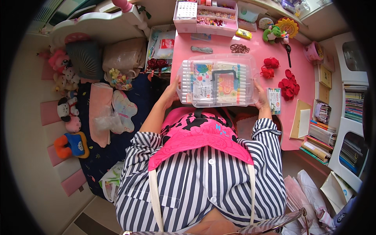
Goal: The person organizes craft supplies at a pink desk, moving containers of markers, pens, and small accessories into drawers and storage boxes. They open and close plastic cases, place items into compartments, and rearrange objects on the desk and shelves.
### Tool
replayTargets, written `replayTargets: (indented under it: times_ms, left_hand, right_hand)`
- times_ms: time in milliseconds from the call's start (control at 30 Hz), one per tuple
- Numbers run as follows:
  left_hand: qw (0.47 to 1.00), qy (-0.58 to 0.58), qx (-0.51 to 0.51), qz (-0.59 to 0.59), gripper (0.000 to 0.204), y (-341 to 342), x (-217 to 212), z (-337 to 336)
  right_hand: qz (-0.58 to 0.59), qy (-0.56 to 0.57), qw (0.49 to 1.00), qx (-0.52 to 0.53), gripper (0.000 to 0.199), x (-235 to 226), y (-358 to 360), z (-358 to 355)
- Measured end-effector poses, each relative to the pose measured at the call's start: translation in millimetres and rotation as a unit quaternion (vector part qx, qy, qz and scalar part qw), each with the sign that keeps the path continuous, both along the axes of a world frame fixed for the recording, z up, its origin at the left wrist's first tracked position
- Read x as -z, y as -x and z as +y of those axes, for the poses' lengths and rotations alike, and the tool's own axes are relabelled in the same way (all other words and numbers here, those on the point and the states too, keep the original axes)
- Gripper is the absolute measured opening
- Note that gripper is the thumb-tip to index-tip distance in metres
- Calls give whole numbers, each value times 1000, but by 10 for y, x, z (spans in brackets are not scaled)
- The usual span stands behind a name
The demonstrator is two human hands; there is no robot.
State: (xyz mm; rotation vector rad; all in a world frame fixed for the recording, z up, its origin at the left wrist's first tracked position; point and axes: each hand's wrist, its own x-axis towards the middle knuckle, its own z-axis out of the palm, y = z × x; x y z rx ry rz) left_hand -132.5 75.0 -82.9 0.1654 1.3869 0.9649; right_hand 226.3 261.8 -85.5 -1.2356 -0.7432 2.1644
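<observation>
A clear plastic storage box point(203, 102) with a grey handle point(224, 72) is held level in front of me, over the near edge of the pink desk. Through its lid show rows of white marker pens point(185, 80) and colourful printed packs. My left hand point(170, 93) grips the left end of the box, with its fingers partly hidden. At the opposite end, my right hand point(261, 97) is closed round the lower corner, the thumb up along the side. Close by that hand lies a flat pack of pens point(273, 100).
On the pink desk point(250, 50) lie red yarn bundles point(270, 67), red petal-shaped pieces point(289, 85), cords point(239, 48) and a black watch point(288, 55). A white compartment organizer point(215, 29) stands at the back. Books and shelves line the right; a bed with plush toys point(67, 109) is left.
</observation>
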Motion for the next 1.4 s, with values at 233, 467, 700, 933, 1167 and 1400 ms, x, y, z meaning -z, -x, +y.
replayTargets:
  times_ms: [233, 467, 700, 933, 1167, 1400]
  left_hand:
    - [997, 18, -60, 36, 71, -290, 157, -436]
    - [995, 1, -83, 51, 73, -475, -39, -320]
    - [993, -57, -88, -56, 57, -417, 115, -498]
    - [988, -22, -137, -71, 46, 368, 269, -1040]
    - [982, -23, -167, -80, 48, 808, 348, -1477]
    - [981, 0, -172, -93, 52, 879, 411, -1597]
  right_hand:
    - [80, -32, 991, 98, 37, -215, 100, 254]
    - [91, -86, 968, 219, 36, -236, 10, 451]
    - [-28, -243, 900, 361, 34, -361, -625, 363]
    - [-70, -157, 926, 336, 27, -141, -713, -11]
    - [-266, -185, 921, 216, 39, 580, -355, -324]
    - [-304, -189, 932, -63, 64, 201, 491, -1356]
